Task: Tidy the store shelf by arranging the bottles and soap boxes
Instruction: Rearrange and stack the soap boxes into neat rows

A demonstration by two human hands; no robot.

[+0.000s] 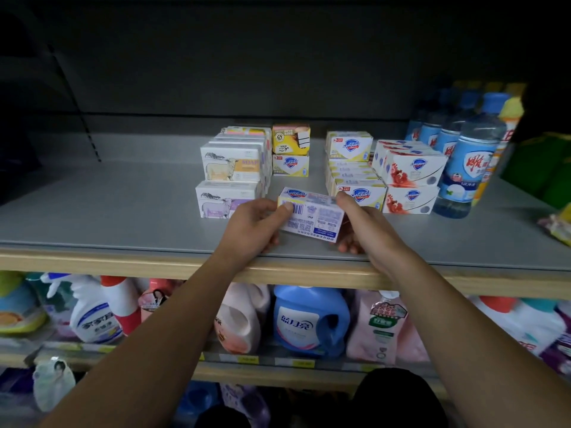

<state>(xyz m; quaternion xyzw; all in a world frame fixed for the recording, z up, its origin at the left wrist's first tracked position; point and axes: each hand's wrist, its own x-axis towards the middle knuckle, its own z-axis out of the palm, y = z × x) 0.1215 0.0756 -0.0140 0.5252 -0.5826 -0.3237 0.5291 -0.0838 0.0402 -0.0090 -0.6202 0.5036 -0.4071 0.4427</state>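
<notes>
Step in hand: placing one soap box. Both hands hold a single white-and-blue box (310, 214) just above the front part of the grey shelf (123, 205), back face with barcode turned up. The left hand (258, 225) grips the box's left end, thumb on top beside the barcode and fingers curled beneath. The right hand (360, 223) grips the right end, thumb on the far top corner, fingers wrapped under. Neither hand is free.

Layout on the shelf:
- Left: sheep boxes (231, 180), stacked two high in rows running back.
- Behind the held box: a yellow box (290, 139) on top of a shield-logo box (290, 165).
- Right: yellow-trim boxes (355, 177) in a row, one more standing on the row at the back.
- Further right: red-print boxes (408, 177), stacked two high.
- Far right: blue-capped bottles (463, 162) in a row, upright.

The held box sits over the open lane between the sheep boxes and the yellow-trim boxes, close to both at the front.

Judgement: the box appears to belong in this lane, in front of the shield-logo box. The next move calls for turning the box so its printed front faces out, then setting it down square to the neighbouring rows. The lane looks narrow; keep the box ends clear of the stacks on either side, since a nudge could skew them. Bottles appear in order already.
</notes>
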